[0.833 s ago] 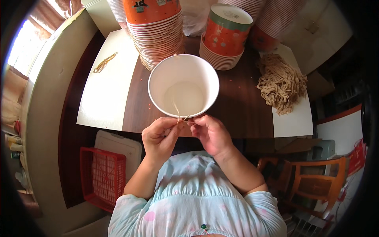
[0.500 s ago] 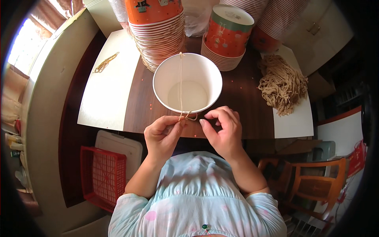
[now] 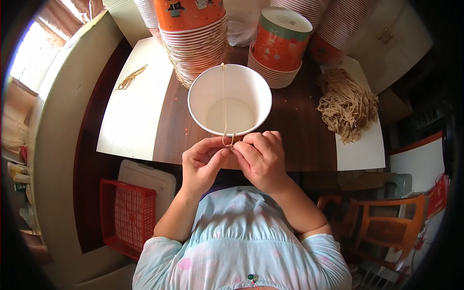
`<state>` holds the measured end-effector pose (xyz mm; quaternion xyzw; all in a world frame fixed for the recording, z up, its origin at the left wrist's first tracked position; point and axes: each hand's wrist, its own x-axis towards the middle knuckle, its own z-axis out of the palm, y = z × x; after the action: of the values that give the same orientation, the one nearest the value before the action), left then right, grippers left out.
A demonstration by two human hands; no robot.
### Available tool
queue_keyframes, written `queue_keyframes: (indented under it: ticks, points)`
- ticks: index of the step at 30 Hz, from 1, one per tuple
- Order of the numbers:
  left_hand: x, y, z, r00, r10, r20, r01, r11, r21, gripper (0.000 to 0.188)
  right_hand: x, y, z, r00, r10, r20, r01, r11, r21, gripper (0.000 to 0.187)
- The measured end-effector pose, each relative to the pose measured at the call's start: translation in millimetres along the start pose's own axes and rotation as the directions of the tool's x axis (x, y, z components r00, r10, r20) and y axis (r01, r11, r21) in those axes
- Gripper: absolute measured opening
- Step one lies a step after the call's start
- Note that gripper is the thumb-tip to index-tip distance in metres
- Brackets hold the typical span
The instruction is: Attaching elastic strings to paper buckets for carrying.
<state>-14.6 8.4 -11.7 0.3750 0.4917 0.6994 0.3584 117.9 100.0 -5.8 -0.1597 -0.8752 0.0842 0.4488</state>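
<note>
A white paper bucket [image 3: 203, 99] stands upright, mouth up, near the table's front edge. A tan string [image 3: 224, 96] is fastened at its far rim and runs across the mouth to the near rim. There my left hand [image 3: 202, 162] pinches the string between thumb and forefinger. Close beside it, my right hand [image 3: 261, 157] is also closed on the string, fingertips nearly touching those of my left. A small loop of string shows between the hands. The fingers partly hide the string's end and any knot.
Behind the bucket rises a tall stack of orange paper buckets [image 3: 193, 46] with strings on it. Right of that stands a shorter bucket stack [image 3: 280, 48]. A heap of tan strings [image 3: 348, 104] lies at right, a few strands [image 3: 131, 77] at left. A red basket [image 3: 128, 217] sits below left.
My right hand has moved left to my left hand and closed on the string. Before, its fingers were apart beside the string's free end. The bucket is hardly changed.
</note>
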Motion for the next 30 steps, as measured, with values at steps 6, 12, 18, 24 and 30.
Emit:
queue_keyframes:
  ticks: [6,12,18,24,30]
  points:
    - [1.9,-8.1,2.3,0.998,-0.048,0.041,0.052,0.992,-0.116,0.012,0.6,1.3,-1.7,0.999,-0.023,0.026,0.022,1.0,0.004,0.026]
    - [-1.6,-10.3,1.7,0.999,-0.019,-0.044,0.022,0.997,0.078,0.01,0.8,3.4,-5.8,1.0,0.004,0.005,-0.004,1.0,0.021,0.019]
    - [-2.3,-7.3,5.9,0.986,0.151,-0.077,-0.123,0.95,0.286,0.008,0.9,-1.6,-7.8,0.995,0.092,-0.029,-0.092,0.996,0.009,0.02]
    - [-3.5,-3.0,10.3,0.974,0.19,-0.125,-0.149,0.949,0.279,0.008,3.2,-4.5,-4.9,0.99,0.117,-0.081,-0.116,0.993,0.012,0.017]
    - [-0.4,10.9,9.8,0.986,0.154,-0.062,-0.136,0.964,0.227,0.007,-0.6,2.7,-6.4,0.993,0.101,-0.052,-0.099,0.994,0.054,0.022]
